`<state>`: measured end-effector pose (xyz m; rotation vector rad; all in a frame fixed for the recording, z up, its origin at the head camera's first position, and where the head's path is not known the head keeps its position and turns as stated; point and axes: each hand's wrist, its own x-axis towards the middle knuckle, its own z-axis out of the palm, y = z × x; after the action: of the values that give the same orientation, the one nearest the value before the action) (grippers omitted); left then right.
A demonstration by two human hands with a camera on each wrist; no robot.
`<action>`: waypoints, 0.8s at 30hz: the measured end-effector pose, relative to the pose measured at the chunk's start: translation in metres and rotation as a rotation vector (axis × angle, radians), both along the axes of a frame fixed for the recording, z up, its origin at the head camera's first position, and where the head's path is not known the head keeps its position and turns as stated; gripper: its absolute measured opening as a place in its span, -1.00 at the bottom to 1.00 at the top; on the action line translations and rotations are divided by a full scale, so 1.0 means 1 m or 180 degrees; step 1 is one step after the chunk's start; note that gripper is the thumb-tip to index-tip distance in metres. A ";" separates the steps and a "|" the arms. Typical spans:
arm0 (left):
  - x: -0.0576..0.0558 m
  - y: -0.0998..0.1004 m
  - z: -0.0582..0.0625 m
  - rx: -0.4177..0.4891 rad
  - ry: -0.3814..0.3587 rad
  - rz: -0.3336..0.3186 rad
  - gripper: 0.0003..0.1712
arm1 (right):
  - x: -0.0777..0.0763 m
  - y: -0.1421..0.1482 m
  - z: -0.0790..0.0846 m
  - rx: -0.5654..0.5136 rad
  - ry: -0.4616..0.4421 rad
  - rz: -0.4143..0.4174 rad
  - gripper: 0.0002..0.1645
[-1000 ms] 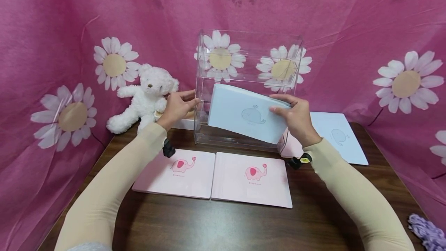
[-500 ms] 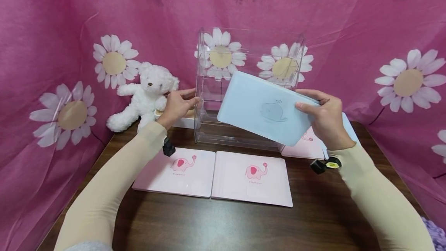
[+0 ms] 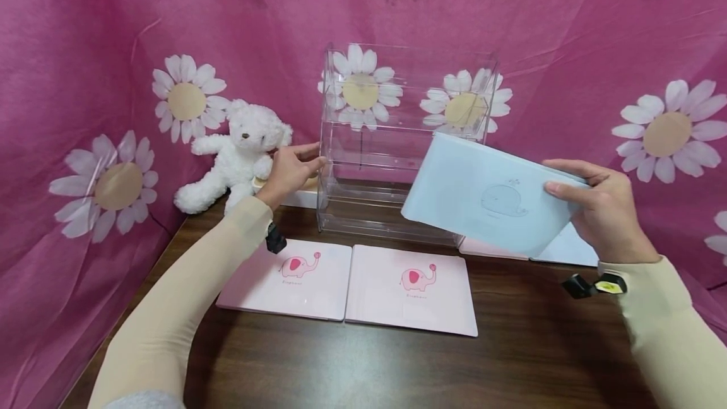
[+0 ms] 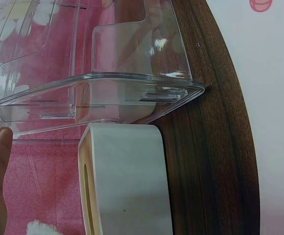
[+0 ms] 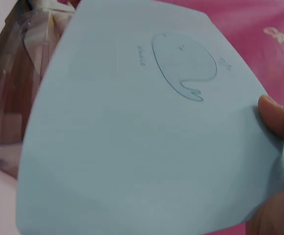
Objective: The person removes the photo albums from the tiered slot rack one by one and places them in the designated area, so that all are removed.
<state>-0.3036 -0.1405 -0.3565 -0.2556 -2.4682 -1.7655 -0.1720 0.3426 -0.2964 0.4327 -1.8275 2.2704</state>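
My right hand (image 3: 610, 213) holds a light-blue notebook (image 3: 454, 185) with a whale drawing, thumb on its front cover. The notebook hangs tilted above the table, in front of the right part of a clear tiered display rack (image 3: 386, 227). In the right wrist view its blue cover (image 5: 107, 132) fills most of the picture. My left hand (image 3: 284, 178) holds the rack's left side; fingertips touch the clear panel in the left wrist view. Two pink elephant notebooks (image 3: 411, 308) lie side by side before the rack.
A white plush bear (image 3: 247, 144) sits left of the rack. A white box (image 4: 127, 181) stands against the rack's left side. Another blue notebook (image 3: 570, 250) and a pink one (image 3: 491, 248) lie at the right, partly hidden. A flowered pink cloth (image 3: 545, 11) hangs behind.
My right hand has carried the blue notebook rightward, out from before the rack's middle; it rose, then sank a little. The left hand has stayed at the rack's side.
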 end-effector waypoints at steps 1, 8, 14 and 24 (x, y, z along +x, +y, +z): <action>0.000 0.000 0.000 -0.0004 -0.0005 0.0003 -0.46 | 0.002 0.006 0.000 -0.0008 -0.0030 0.0023 -0.53; -0.001 0.001 0.000 -0.0034 -0.0018 0.0038 -0.47 | 0.016 0.044 -0.006 0.0259 -0.0188 0.0100 -0.51; -0.001 0.001 0.000 -0.0005 -0.0020 0.0012 -0.47 | 0.025 0.073 -0.019 0.0294 -0.0316 0.0197 -0.48; 0.000 0.000 0.001 -0.0023 -0.0007 0.0026 -0.47 | 0.033 0.117 -0.036 0.0373 -0.0377 0.0664 -0.36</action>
<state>-0.3035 -0.1401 -0.3555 -0.2440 -2.4740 -1.7548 -0.1390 0.4598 -0.3324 0.5422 -2.0704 2.3763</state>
